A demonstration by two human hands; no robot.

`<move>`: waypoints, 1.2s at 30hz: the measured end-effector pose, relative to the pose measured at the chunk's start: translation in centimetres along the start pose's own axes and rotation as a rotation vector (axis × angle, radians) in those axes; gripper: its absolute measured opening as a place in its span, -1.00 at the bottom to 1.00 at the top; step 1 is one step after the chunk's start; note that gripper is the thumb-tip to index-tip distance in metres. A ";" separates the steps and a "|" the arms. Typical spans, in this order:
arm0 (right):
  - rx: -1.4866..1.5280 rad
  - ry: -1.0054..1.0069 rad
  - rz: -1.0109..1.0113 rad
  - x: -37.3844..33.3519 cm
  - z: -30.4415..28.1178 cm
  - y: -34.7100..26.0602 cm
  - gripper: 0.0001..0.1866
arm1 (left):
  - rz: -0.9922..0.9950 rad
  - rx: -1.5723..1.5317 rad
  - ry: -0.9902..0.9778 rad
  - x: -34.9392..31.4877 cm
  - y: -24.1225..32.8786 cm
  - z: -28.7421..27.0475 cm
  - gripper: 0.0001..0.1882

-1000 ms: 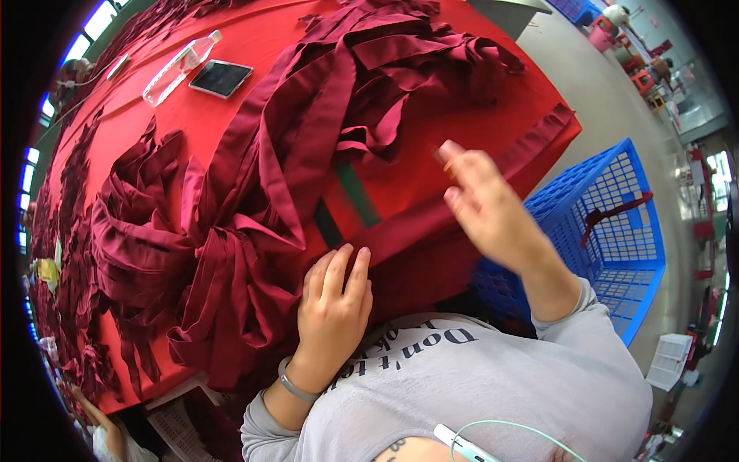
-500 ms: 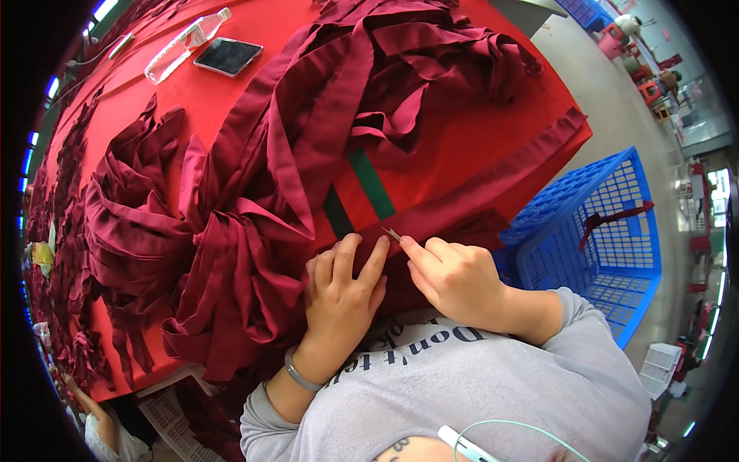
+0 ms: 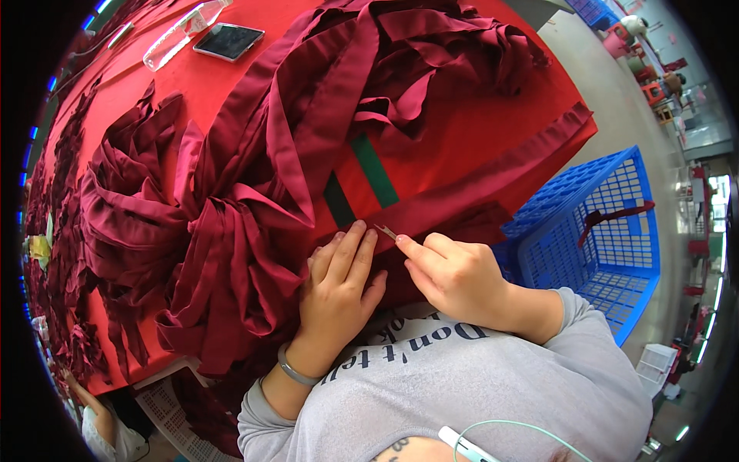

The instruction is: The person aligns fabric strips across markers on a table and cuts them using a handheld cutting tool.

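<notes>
A long maroon fabric strip (image 3: 493, 173) runs from the table's far right corner down to my hands. My left hand (image 3: 337, 281) lies on its near end with stretched fingers, pressing the cloth flat. In a pinch, my right hand (image 3: 454, 277) holds a small seam ripper (image 3: 387, 232), its forked metal tip pointing left just above the cloth, apart from my left fingertips. Beyond my left fingers are a dark strip (image 3: 337, 202) and a green strip (image 3: 375, 173) on the red table cover. To the left spreads a gathered bundle of maroon strips (image 3: 231, 231).
More maroon strips (image 3: 462, 54) are heaped at the back. A phone (image 3: 229, 41) and a clear plastic bottle (image 3: 173, 42) lie at the far left of the red table (image 3: 131, 85). At the right stands a blue plastic basket (image 3: 539, 258). Another person's arm (image 3: 88, 396) shows at lower left.
My left index finger has drawn back left from the tool's tip, and the left fingers have come closer together. The seam ripper's fork now shows more clearly. The right hand has barely moved.
</notes>
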State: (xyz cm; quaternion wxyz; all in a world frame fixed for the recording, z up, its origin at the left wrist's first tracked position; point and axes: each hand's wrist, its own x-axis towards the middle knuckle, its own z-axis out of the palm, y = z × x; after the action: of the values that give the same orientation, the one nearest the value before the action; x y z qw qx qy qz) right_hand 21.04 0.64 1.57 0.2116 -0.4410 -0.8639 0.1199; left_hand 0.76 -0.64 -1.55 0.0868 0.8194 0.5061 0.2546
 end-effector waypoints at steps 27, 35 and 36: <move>0.131 0.167 0.077 1.2 2.2 -0.4 -0.67 | 0.009 0.120 -0.055 0.6 0.5 0.0 -0.50; 0.072 0.110 0.022 0.5 -0.1 -0.1 -0.64 | -0.007 0.067 -0.055 0.5 0.3 -0.3 -0.38; 0.071 0.108 0.022 0.4 -0.1 -0.2 -0.64 | -0.007 0.061 -0.058 0.4 0.5 -0.3 -0.38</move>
State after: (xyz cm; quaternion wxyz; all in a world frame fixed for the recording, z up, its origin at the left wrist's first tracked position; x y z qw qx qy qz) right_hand 20.75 0.84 1.78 0.2721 -0.4484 -0.8416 0.1290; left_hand 1.13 -0.56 -0.99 0.0773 0.8270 0.5138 0.2148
